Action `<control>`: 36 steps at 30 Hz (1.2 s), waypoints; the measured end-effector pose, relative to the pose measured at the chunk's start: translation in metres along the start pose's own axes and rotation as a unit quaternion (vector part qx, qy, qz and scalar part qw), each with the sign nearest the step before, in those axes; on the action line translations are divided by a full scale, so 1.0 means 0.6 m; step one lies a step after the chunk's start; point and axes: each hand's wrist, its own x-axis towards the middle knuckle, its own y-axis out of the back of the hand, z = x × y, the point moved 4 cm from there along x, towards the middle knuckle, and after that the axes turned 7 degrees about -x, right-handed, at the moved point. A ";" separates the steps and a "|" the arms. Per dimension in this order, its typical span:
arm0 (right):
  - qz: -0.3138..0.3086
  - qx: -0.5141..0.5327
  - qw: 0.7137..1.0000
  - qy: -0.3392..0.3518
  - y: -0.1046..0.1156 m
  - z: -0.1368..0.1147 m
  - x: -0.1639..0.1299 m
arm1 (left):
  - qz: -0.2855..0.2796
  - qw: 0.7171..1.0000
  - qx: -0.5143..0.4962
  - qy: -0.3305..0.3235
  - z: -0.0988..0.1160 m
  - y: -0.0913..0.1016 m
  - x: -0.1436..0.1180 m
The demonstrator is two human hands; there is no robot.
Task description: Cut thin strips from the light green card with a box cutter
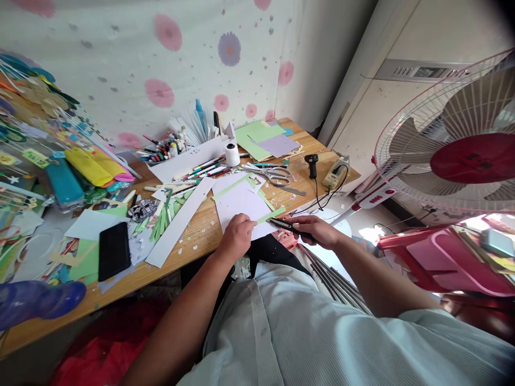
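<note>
- My right hand (317,230) is closed round a dark cutter (286,226), gripped like a pen, its tip aimed toward 9 o'clock at the light green strip (270,215). The grip keeps the tool low and close to the paper, I judge for control.
- My left hand (237,236) is curled, fingers pressed down on the near edge of the white sheet (241,206). It holds nothing; it appears to pin the sheet so that it cannot slide.
- The sheet lies at the near edge of the wooden table (201,236), at 12 o'clock from my left hand, with green strips along its borders.
- At 1 o'clock from the sheet lie scissors (277,176); a glue gun (311,163) stands further out at 2 o'clock, its cable trailing off the table.
- At 9 o'clock from my left hand: a long white strip (181,220), then a black phone (113,250).
- At 3 o'clock, off the table, a pink fan (462,145), cut off by the frame.
- Not determinable: whether the cutter's blade is extended or touching the strip. The sheet's near corner is hidden under my left hand.
</note>
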 end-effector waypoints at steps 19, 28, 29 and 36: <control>0.034 -0.027 0.999 -0.015 -0.036 0.006 -0.030 | -0.028 0.999 -0.009 -0.012 0.014 0.013 -0.027; 0.029 -0.017 0.999 -0.028 -0.060 0.016 -0.030 | -0.012 1.000 -0.012 -0.008 0.015 0.020 -0.030; 0.031 -0.017 0.999 -0.030 -0.061 0.017 -0.029 | -0.015 1.000 -0.002 -0.008 0.016 0.022 -0.031; 0.034 -0.014 0.999 -0.025 -0.066 0.020 -0.028 | -0.008 1.000 0.011 0.019 0.014 0.038 -0.048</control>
